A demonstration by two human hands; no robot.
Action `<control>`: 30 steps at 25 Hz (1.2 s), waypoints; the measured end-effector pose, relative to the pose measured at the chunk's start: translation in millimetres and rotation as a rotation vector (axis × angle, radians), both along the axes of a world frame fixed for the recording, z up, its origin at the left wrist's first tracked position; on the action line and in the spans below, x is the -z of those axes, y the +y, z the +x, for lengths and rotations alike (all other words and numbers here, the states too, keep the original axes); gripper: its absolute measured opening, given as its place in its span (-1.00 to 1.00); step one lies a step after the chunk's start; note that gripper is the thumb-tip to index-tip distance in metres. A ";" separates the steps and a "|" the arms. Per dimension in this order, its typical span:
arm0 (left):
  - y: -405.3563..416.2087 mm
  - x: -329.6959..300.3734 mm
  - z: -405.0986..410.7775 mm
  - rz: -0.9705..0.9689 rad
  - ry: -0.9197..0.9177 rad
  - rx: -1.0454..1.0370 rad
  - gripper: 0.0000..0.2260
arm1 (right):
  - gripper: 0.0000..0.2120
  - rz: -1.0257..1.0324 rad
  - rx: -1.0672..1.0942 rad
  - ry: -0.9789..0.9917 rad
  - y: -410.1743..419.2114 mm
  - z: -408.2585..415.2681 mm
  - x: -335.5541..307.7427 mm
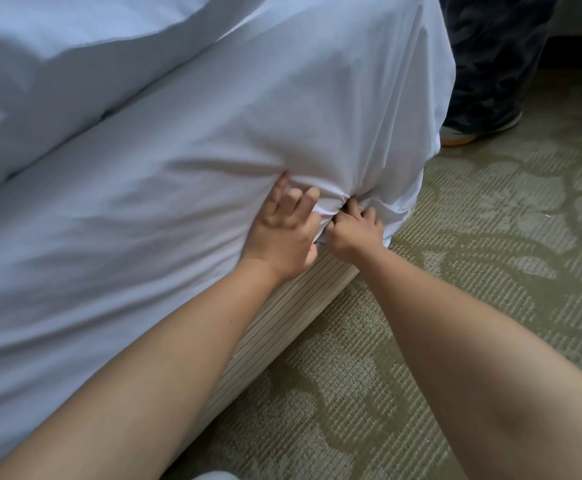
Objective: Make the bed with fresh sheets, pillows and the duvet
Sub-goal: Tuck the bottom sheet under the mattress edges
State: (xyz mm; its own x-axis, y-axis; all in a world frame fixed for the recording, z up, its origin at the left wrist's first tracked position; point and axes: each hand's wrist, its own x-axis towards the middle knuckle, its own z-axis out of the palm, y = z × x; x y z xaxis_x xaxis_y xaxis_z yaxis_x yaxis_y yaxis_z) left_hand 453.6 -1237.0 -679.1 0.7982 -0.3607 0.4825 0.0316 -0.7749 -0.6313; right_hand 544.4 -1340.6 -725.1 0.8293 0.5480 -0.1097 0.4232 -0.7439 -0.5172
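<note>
While both my arms are reaching down to the mattress corner (403,174), I am working at the white sheet (213,150) that is draped over the side of the mattress and pulled around that corner. My right hand (355,230) is closing into a fist just below the corner, its fingers curled tight on a gathered bunch of the sheet, with creases fanning out from the grip. My left hand (282,233) is lying right beside it, touching the same gather, palm against the sheet on the mattress side; it is half open, the forefinger stretched up along the cloth and the other fingers loosely bent, and I cannot tell whether it is pinching any fabric. Under both hands the striped base (282,317) is showing below the sheet's lower edge, running toward me from the corner. Up and left of the corner a white duvet (57,57) is lying in a heap on top of the bed. Beyond the corner, another person's dark trouser leg (490,64) and shoe (483,129) are standing on the patterned carpet (490,237).
</note>
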 end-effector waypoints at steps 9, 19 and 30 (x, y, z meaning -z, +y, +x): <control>-11.0 -14.3 9.1 0.324 0.163 -0.087 -0.56 | -0.65 0.326 0.069 -0.448 -47.0 -11.3 18.0; -0.8 -10.1 18.3 0.438 0.194 -0.153 -0.40 | -0.81 0.804 0.545 0.130 -29.0 -2.2 6.3; -0.2 -10.7 36.3 0.405 0.167 0.001 -0.37 | -0.53 -0.046 -0.021 -0.188 -23.2 49.7 -1.6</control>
State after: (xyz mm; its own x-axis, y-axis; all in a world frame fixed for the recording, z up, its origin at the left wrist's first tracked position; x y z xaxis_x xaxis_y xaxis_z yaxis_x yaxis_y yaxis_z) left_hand 489.9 -1237.1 -668.4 0.8526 -0.4954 0.1664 -0.0973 -0.4634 -0.8808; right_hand 594.2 -1363.8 -723.5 0.8262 0.5630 0.0208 0.5245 -0.7550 -0.3936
